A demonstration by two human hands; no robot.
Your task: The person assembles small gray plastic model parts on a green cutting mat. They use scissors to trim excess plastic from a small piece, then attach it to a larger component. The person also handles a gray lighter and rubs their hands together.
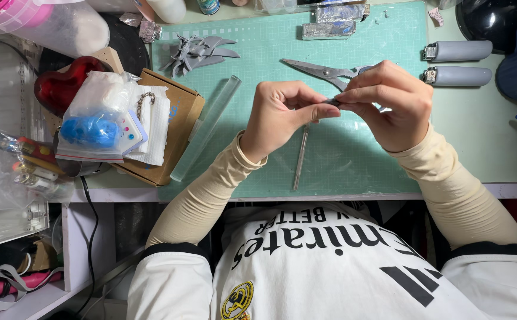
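Observation:
My left hand point(282, 115) and my right hand point(386, 104) meet over a green cutting mat point(258, 160), pinching a small grey piece point(332, 102) between their fingertips. The piece is mostly hidden by the fingers. Just behind the hands lie open metal scissors point(320, 72). A thin metal tool point(300, 157) rests on the mat below my left hand. Several grey shaped pieces point(202, 52) lie at the mat's far left.
A clear acrylic bar point(206, 127) lies beside a cardboard box point(178, 118) topped with plastic bags. Two grey cylinders point(457, 63) sit at the right, foil-wrapped lumps point(332, 21) at the back, a red heart-shaped object point(63, 83) at the left.

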